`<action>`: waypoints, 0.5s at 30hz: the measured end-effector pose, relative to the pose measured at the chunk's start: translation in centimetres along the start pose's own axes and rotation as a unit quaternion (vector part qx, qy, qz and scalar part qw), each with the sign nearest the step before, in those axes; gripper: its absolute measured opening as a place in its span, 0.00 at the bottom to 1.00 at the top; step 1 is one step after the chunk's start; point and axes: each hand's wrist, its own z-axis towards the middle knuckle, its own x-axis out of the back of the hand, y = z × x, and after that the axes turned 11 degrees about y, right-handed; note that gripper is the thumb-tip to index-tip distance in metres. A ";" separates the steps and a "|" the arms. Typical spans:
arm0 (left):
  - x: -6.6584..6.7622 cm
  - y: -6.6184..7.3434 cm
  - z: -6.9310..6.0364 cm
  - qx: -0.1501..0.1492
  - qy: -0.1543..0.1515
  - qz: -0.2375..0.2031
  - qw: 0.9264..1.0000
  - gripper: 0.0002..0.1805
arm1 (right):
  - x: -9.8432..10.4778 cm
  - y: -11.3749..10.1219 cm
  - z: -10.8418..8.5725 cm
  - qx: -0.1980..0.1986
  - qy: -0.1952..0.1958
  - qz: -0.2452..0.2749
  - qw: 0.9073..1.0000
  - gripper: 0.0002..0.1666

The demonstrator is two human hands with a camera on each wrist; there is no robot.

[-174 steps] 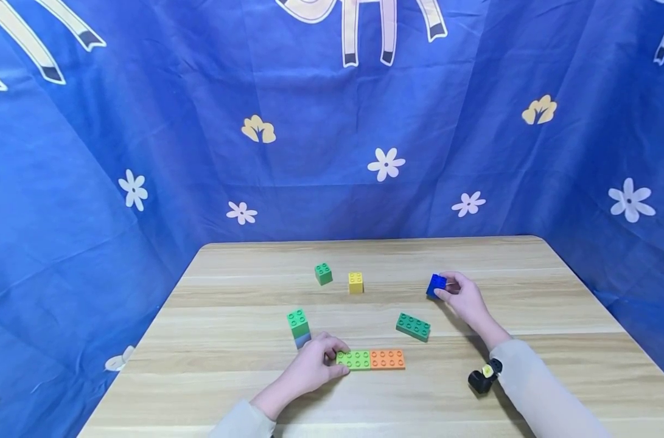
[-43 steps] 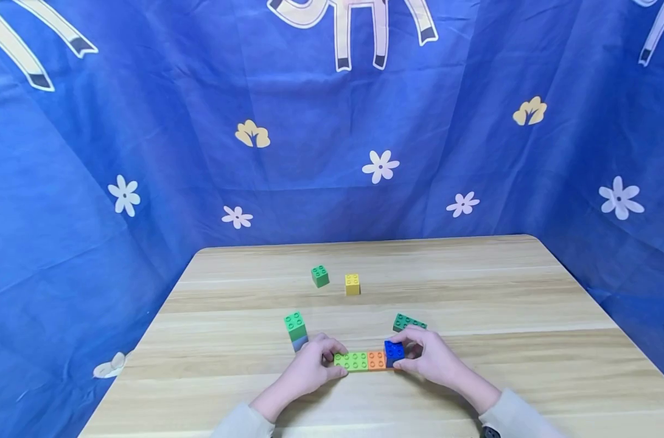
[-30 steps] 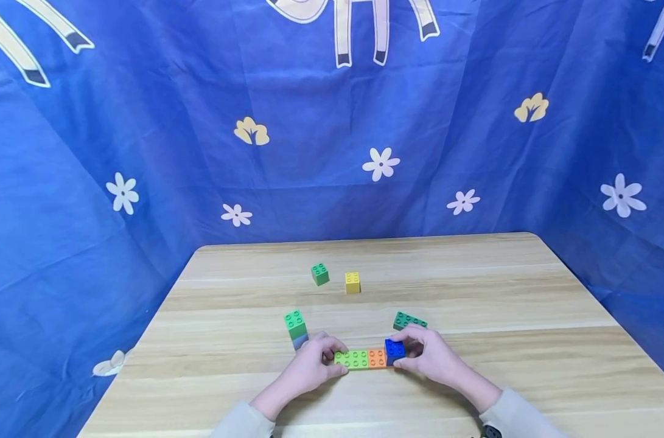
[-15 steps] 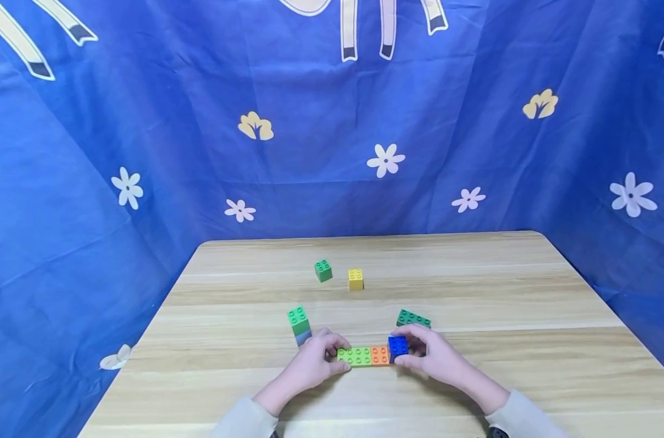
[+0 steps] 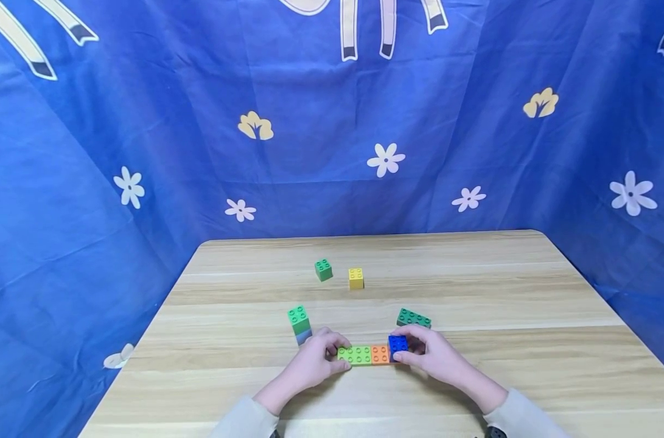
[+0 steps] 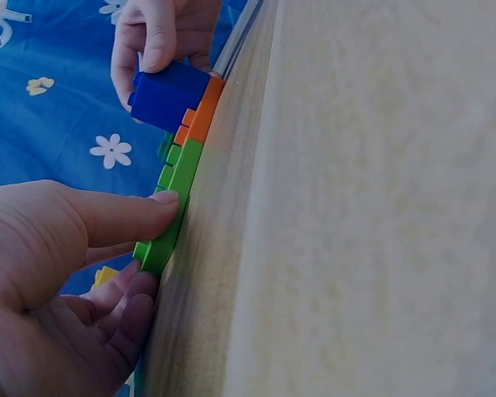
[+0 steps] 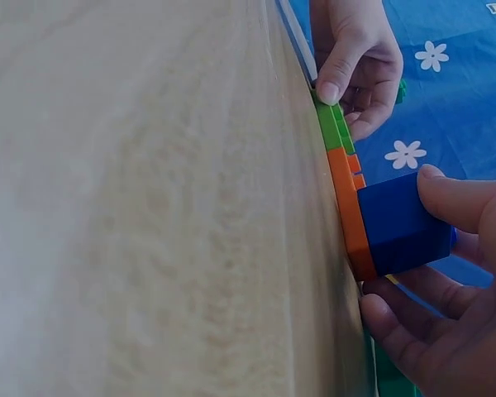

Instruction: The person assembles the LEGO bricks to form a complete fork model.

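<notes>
Blue block [image 7: 403, 227]: a deep, even blue with smooth, plain sides and four round studs on top; upright, on the right-hand end of the orange plate [image 5: 380, 354], its base touching the plate and its outer face about flush with the plate's end.
Orange plate: thin and bright; four studs show on its left half, the blue block covers the rest.
Lime plate [image 5: 359, 356]: equally thin, yellowish green, with two rows of studs; lies flat, end to end with the orange plate in one straight strip.
Right hand [image 5: 433, 354]: fingers grasping the blue block, thumb on its near side.
Left hand [image 5: 315, 362]: fingers pinching the left end of the lime plate, thumb on the near edge, fingertips on the far one.
Dark green block [image 5: 414, 317]: long, studded, just behind the right hand, which partly hides it.
Two-tone stack [image 5: 298, 319]: bright green over dull blue, beside the left hand.
Green cube [image 5: 323, 270] and yellow block [image 5: 356, 278]: farther back, near each other but apart, four studs each.
Worktop [image 5: 474, 267]: pale, streaked wood grain beneath everything.
Cloth [image 5: 310, 91]: blue, with white flowers, behind the worktop.
</notes>
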 end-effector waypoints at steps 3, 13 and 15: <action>0.0 -0.1 0.1 0.000 0.000 0.000 1.000 0.16 | 0.1 -0.5 -0.1 -0.006 0.000 -0.002 1.000 0.23; 0.2 0.1 0.0 0.000 -0.001 -0.003 1.000 0.16 | 0.4 -0.5 0.0 -0.005 -0.016 -0.001 1.000 0.33; 0.2 0.1 0.1 0.000 -0.001 -0.003 1.000 0.16 | 0.5 -0.4 0.1 -0.001 -0.016 0.004 1.000 0.34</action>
